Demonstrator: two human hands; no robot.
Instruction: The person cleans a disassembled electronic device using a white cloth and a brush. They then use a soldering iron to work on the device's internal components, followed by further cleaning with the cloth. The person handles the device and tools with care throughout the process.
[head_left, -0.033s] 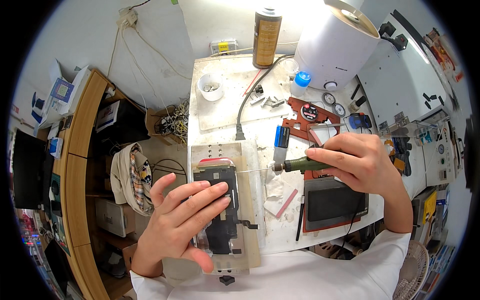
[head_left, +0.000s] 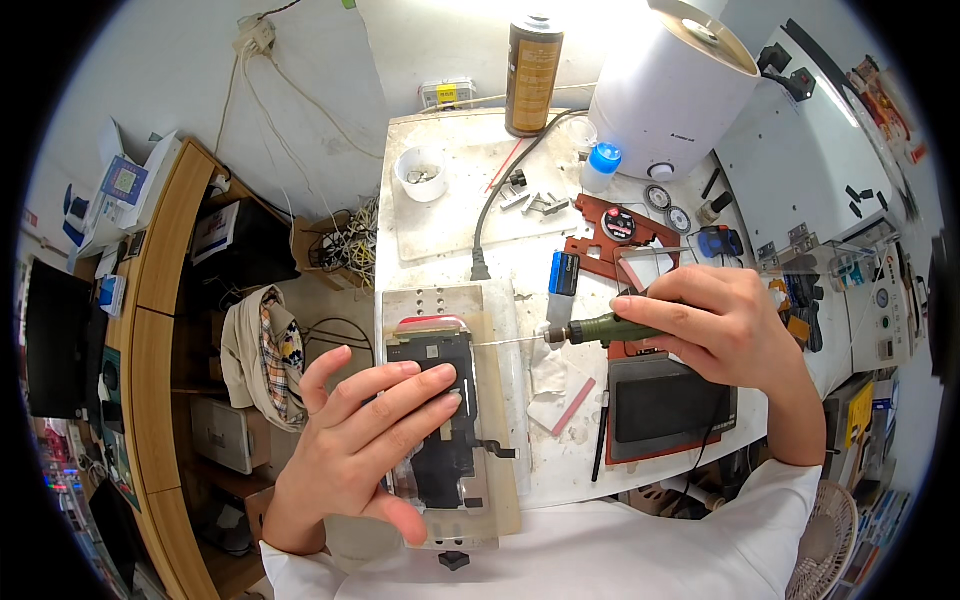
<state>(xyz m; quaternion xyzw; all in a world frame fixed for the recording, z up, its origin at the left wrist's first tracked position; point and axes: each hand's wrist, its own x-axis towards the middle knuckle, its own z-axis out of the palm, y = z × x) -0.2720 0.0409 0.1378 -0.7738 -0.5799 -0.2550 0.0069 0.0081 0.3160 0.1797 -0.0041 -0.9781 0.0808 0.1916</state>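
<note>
My left hand [head_left: 375, 435] lies over a black phone screen panel [head_left: 440, 475], its fingers stretched out and pressing on the panel's back. A short flex cable [head_left: 497, 450] sticks out from the panel's right side. Beneath the panel is a flat metal plate machine [head_left: 503, 400], with a pink-red edge [head_left: 433, 322] showing at the panel's top. My right hand [head_left: 715, 325] grips a dark green pen-shaped rotary tool [head_left: 612, 328]. The tool points left, and its thin metal shaft [head_left: 510, 341] reaches the panel's upper right edge. Whether the tip touches the panel I cannot tell.
Right of the plate lie a blue-and-black box [head_left: 563, 274], white wipes [head_left: 548, 378] and a dark mat [head_left: 665, 400]. Farther back stand a white cup [head_left: 421, 174], a spray can [head_left: 534, 75], a blue-capped bottle [head_left: 602, 167] and a large white appliance [head_left: 670, 90]. A black power cord [head_left: 490, 205] crosses the table.
</note>
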